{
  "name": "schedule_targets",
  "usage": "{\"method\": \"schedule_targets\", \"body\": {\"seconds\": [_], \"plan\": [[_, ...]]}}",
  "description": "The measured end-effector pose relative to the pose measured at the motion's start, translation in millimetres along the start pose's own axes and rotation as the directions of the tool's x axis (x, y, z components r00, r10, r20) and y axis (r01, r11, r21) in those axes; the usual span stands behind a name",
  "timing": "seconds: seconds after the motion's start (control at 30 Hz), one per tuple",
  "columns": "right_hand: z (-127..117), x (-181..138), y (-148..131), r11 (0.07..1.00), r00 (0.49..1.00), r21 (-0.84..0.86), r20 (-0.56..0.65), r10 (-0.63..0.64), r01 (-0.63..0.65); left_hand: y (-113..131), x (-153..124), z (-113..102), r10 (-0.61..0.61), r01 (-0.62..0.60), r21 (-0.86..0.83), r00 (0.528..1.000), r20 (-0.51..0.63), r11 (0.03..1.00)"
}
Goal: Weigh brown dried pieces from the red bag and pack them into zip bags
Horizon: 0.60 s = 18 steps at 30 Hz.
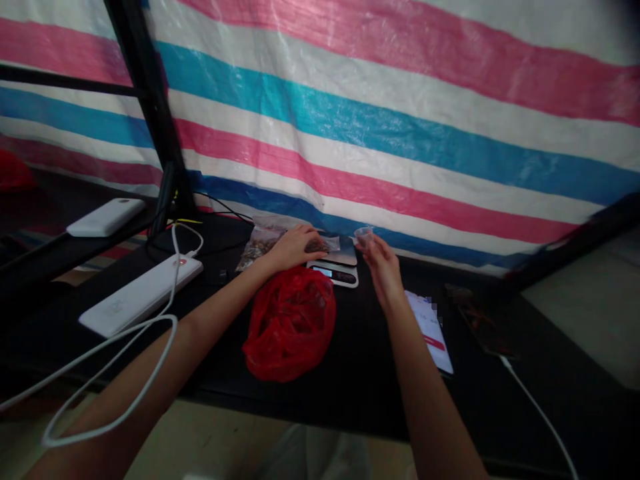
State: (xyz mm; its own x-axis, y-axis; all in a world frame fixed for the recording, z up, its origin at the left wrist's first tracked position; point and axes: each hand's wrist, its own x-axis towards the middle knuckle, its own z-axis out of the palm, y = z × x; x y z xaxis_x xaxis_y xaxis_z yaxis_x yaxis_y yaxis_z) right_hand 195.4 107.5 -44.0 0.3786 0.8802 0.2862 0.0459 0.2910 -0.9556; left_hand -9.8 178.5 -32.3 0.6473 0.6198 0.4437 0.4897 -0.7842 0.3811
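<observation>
My left hand (297, 248) is closed over the edge of a clear plastic bag (257, 245) of small brown and grey pieces, too small to name. Part of the plastic reaches past its fingertips, over a small digital scale (345, 275) with a lit display. To the right, my right hand (384, 267) pinches a small clear plastic cup (365, 236), raised beside the scale; its contents cannot be made out. A red plastic bag (293, 323) with an open, crumpled top stands in front of the scale, close to my left forearm.
White power banks (140, 293) and a looping white cable (175, 333) lie on the left. A phone with a lit screen (430, 330) and a dark phone on a cable (480, 320) are on the right. Behind the black table (360, 387) hangs a striped sheet (350, 120).
</observation>
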Motion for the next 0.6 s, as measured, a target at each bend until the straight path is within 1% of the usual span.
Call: {"method": "schedule_targets", "body": {"seconds": [0.1, 0.13, 0.23, 0.3, 0.33, 0.47, 0.53, 0.6], "plan": [[2, 19, 26, 0.999, 0.985, -0.031, -0.169, -0.035, 0.03, -17, 34, 17, 0.02, -0.02, 0.01, 0.998, 0.058, 1.0], [1, 22, 34, 0.998, 0.979, -0.045, -0.198, -0.041, 0.033, -23, 43, 23, 0.012, -0.011, -0.013, 0.996, 0.087, 1.0], [-1, 24, 47, 0.996, 0.982, -0.083, -0.182, -0.053, 0.038, -33, 60, 38, 0.004, 0.017, -0.106, 0.982, 0.191, 0.994], [-1, 23, 47, 0.996, 0.985, -0.086, -0.164, -0.049, 0.035, -33, 63, 43, 0.024, 0.01, -0.162, 0.977, 0.211, 0.987], [-1, 23, 46, 0.996, 0.986, -0.08, -0.163, -0.047, 0.034, -32, 63, 43, 0.037, 0.001, -0.193, 0.98, 0.194, 0.981], [3, 23, 33, 0.996, 0.987, -0.068, -0.149, -0.063, 0.053, -19, 62, 41, 0.041, -0.018, -0.37, 0.998, 0.055, 0.929], [5, 26, 24, 0.992, 0.987, -0.092, -0.128, -0.096, 0.084, -12, 63, 39, 0.034, -0.021, -0.481, 0.999, 0.019, 0.876], [6, 30, 12, 0.983, 0.987, -0.125, -0.079, -0.142, 0.131, -5, 64, 38, 0.043, -0.027, -0.585, 0.999, 0.015, 0.81]]}}
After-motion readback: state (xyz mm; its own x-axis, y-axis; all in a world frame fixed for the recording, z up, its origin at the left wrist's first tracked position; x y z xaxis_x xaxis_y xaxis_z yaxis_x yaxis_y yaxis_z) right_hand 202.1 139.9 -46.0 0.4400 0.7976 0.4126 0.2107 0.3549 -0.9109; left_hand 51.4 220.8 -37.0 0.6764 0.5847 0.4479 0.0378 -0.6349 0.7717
